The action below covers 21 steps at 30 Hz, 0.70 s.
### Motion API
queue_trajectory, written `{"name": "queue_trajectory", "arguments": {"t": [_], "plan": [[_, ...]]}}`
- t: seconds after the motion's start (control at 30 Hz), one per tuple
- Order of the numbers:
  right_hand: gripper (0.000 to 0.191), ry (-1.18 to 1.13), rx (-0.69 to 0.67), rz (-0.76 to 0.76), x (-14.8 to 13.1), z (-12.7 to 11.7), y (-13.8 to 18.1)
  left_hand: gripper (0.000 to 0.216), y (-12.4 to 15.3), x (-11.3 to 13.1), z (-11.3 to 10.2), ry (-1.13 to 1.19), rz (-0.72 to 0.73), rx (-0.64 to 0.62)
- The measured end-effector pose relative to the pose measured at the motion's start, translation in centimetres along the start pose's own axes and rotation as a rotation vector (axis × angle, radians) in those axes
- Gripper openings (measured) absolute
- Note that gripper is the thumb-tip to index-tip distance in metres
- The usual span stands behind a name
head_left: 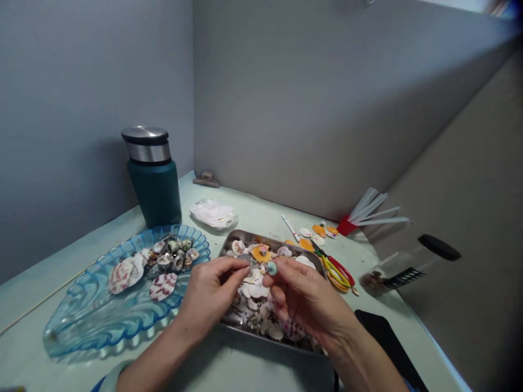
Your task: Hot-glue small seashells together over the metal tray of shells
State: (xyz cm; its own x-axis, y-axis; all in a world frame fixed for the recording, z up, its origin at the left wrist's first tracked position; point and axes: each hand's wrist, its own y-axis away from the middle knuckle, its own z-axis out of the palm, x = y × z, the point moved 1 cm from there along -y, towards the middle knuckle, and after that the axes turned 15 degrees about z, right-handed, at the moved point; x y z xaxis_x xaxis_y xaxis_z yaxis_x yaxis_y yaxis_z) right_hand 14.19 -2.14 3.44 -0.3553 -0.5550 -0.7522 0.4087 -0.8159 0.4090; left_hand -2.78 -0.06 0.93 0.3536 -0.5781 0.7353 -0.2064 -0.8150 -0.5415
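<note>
Two hands over steel tray [229,246], we read left to right. Blue glass dish [81,321] far left, sorted shells inside; teal flask [154,182] behind. Left hand [208,294]: fingers narrow, pinched on something too small to tell. Right hand [304,296]: fingers pinch small teal shell [272,267] above tray, so drops likely land in pile. Scissors [335,272], lidded jar [402,267] right. Pale green desk [253,209], grey partition walls, corner booth.

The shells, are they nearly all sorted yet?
Some look done: a few shells lie in the blue glass dish. In hand now: the right hand pinches a small teal shell, with the left hand beside it. Left over: the metal tray holds a big pile.
</note>
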Motion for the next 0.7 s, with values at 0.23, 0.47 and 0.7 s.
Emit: {"name": "queue_trajectory", "arguments": {"t": [0.23, 0.47, 0.7], "plan": [[0.022, -0.198, -0.036, 0.116, 0.14, 0.21, -0.13, 0.014, -0.04, 0.05, 0.07, 0.002, 0.032, 0.011], [0.022, -0.017, 0.097, -0.045, 0.07, -0.04, -0.15, 0.012, -0.07, 0.09, 0.07, 0.023, 0.027, 0.021], [0.015, 0.465, 0.379, -0.309, 0.38, 0.29, 0.06, 0.011, 0.16, 0.04, 0.14, 0.014, 0.039, 0.035]]}}
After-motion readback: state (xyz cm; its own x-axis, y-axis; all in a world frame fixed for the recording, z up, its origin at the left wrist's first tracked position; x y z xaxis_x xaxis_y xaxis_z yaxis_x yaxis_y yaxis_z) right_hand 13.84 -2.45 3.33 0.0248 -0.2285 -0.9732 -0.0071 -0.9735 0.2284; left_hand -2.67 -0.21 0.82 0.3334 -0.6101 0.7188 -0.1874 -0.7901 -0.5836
